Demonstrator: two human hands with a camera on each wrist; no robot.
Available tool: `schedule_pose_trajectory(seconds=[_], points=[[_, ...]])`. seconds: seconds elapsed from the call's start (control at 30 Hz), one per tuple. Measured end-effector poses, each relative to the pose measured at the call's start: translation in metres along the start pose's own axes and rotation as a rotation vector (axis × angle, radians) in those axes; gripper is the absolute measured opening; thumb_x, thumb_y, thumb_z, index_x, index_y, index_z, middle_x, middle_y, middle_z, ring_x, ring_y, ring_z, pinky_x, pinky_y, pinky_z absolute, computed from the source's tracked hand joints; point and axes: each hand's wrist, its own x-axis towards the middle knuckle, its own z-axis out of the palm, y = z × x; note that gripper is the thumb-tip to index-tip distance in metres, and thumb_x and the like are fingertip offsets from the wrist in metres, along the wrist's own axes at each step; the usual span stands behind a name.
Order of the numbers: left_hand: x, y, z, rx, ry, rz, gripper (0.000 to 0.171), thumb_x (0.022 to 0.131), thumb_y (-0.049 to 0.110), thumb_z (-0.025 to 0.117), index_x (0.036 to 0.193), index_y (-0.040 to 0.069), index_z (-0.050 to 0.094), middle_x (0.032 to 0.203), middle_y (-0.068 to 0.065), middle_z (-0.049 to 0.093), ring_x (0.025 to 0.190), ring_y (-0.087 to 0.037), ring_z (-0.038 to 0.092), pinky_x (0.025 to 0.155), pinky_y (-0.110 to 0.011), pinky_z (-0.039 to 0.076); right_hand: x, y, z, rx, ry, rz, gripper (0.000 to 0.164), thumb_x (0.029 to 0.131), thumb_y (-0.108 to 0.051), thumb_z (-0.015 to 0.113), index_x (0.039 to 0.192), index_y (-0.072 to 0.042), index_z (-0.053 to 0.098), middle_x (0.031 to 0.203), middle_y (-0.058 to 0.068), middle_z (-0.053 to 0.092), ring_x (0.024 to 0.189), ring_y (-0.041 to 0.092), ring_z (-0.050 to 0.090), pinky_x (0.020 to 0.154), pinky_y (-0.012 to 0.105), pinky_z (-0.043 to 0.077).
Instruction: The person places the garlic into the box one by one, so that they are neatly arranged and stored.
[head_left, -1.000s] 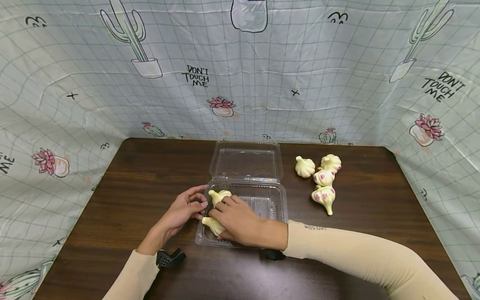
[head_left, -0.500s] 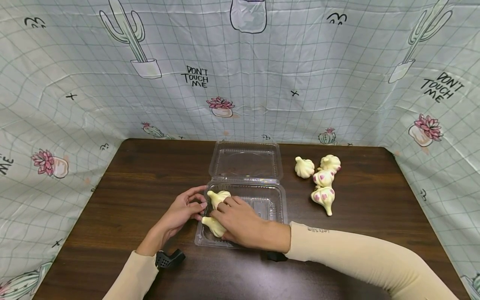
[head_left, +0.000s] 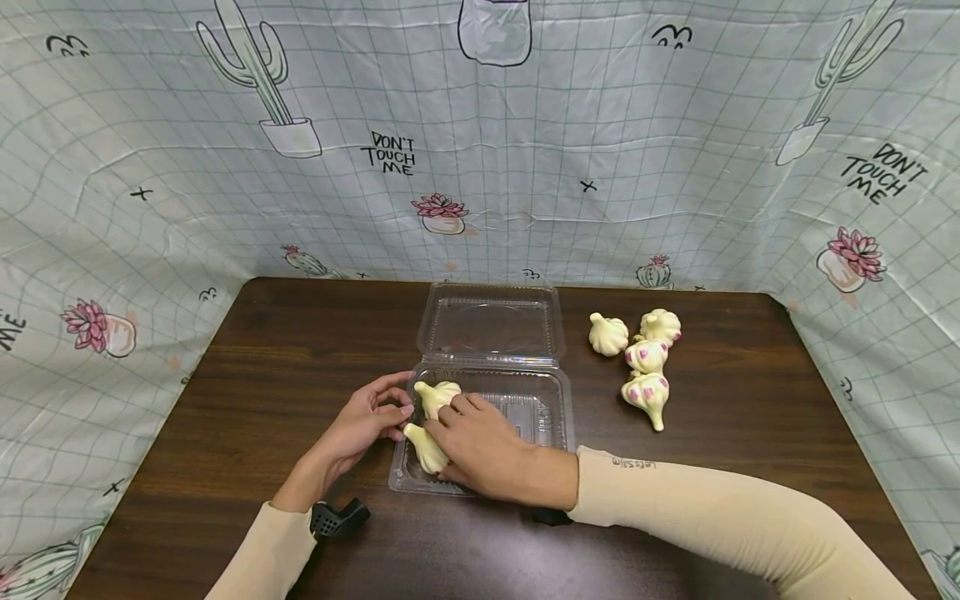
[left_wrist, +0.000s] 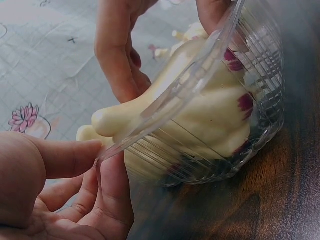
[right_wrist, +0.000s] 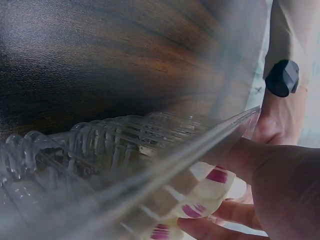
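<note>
A clear plastic clamshell box (head_left: 558, 408) lies open, its lid (head_left: 491, 327) folded back flat. My left hand (head_left: 371, 417) pinches the box's left rim between thumb and finger, as the left wrist view shows up close. Two garlic bulbs sit along the left side inside, necks pointing left: a rear bulb (head_left: 435, 397) and a front bulb (head_left: 426, 450). My right hand (head_left: 483, 446) reaches over the box and grips the front bulb, fingers on its far side and thumb on the near side. Purple patches mark this garlic bulb (left_wrist: 210, 112) in the left wrist view.
Several more garlic bulbs rest on the brown table (head_left: 315, 333) right of the box: a plain-looking one (head_left: 608, 334) and a row of others, the nearest a purple-spotted bulb (head_left: 647, 398). A printed cloth (head_left: 517, 200) hangs behind the table.
The front garlic bulb has turned slightly under my right hand, its neck now pointing further toward the back. My left hand stays at the rim.
</note>
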Motion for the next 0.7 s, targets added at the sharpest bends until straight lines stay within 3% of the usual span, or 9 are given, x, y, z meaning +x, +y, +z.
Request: schedule_pose_trajectory(seconds=[0.27, 0.53, 0.7], points=[[0.000, 0.000, 0.002, -0.003, 0.000, 0.004, 0.059, 0.105, -0.001, 0.059, 0.159, -0.005, 0.036, 0.110, -0.005, 0.054, 0.080, -0.009, 0.059, 0.066, -0.020, 0.056, -0.002, 0.001, -0.003, 0.009, -0.042, 0.011, 0.057, 0.084, -0.059, 0.082, 0.121, -0.018, 0.068, 0.104, -0.002, 0.068, 0.104, 0.019, 0.062, 0.091, 0.032, 0.049], [0.000, -0.001, 0.001, 0.000, -0.009, 0.004, 0.059, 0.106, 0.000, 0.058, 0.160, -0.004, 0.035, 0.110, -0.005, 0.054, 0.080, -0.008, 0.059, 0.067, -0.021, 0.057, -0.005, 0.014, -0.026, 0.053, -0.114, 0.058, 0.064, 0.086, -0.063, 0.079, 0.129, -0.016, 0.067, 0.113, 0.000, 0.069, 0.108, 0.021, 0.061, 0.096, 0.035, 0.049], [-0.001, 0.000, 0.000, -0.001, -0.014, 0.007, 0.060, 0.106, -0.001, 0.058, 0.160, -0.005, 0.034, 0.110, -0.005, 0.053, 0.080, -0.009, 0.058, 0.067, -0.021, 0.056, -0.015, 0.030, -0.040, 0.073, -0.085, 0.095, 0.069, 0.089, -0.062, 0.078, 0.135, -0.013, 0.065, 0.123, 0.003, 0.069, 0.116, 0.025, 0.062, 0.104, 0.041, 0.050]])
